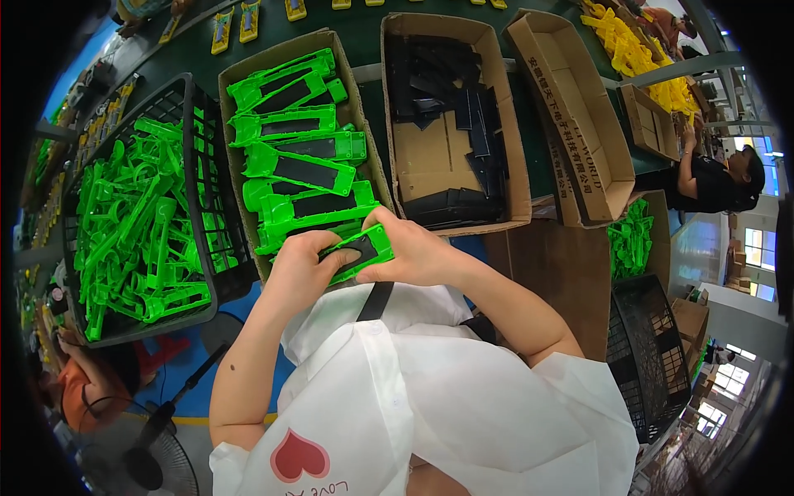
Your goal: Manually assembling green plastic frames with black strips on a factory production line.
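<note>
Between both hands, close to my body, I hold a green plastic housing (379,241) with a black panel set in its face. My left hand (308,269) grips its left end, the thumb lying on the black panel. On the right end, my right hand (411,250) has its fingers along the far edge and its thumb along the near one. Just beyond lies a cardboard box (361,107) of similar green housings (306,169), several with black panels in them. Right of that, another cardboard box (517,165) contains loose flat black panels (480,120).
A black plastic crate (217,285) heaped with green parts (136,215) stands at left. To the right are a narrow carton (600,157), yellow parts (633,50) and a black crate (641,355). A co-worker (715,178) is at far right, another (91,384) at lower left, near a fan (149,459).
</note>
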Demonstrator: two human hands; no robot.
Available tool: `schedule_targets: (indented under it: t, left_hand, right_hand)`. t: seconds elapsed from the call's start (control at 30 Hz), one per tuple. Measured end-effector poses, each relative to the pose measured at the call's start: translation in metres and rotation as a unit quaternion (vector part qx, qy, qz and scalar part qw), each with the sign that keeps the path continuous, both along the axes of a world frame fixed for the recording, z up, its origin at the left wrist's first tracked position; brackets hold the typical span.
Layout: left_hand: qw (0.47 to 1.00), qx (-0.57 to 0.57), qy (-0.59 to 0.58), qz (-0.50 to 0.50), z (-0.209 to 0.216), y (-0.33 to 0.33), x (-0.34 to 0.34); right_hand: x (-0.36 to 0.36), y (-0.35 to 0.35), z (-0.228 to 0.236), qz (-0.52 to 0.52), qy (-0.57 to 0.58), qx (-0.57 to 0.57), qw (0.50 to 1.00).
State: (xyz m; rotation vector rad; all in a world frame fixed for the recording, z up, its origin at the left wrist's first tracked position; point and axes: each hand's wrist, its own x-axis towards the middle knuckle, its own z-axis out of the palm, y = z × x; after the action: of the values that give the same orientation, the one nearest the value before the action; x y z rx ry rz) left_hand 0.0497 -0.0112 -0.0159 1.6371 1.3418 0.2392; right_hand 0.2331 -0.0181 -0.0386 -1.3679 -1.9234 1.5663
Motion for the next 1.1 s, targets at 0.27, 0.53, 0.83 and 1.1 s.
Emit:
schedule_targets:
  t: [0.27, 0.53, 0.83, 1.1]
  left_hand:
    - [0.986, 0.147, 0.024, 0.077, -0.009, -0.008, 0.007]
    - [0.947, 0.306, 0.091, -0.022, -0.024, 0.004, -0.005]
    - [0.912, 0.365, 0.188, -0.024, -0.041, -0.008, -0.013]
    - [0.862, 0.489, 0.095, 0.092, -0.016, 0.004, -0.054]
  right_hand:
    - [-0.012, 0.006, -0.005, -0.027, 0.017, 0.068, 0.997]
    - [0.016, 0.025, 0.001, 0.066, 0.007, 0.061, 0.996]
    - [0.106, 0.08, -0.081, -0.279, -0.428, 0.197, 0.837]
    - [0.111, 0.082, -0.069, -0.308, -0.491, 0.304, 0.756]
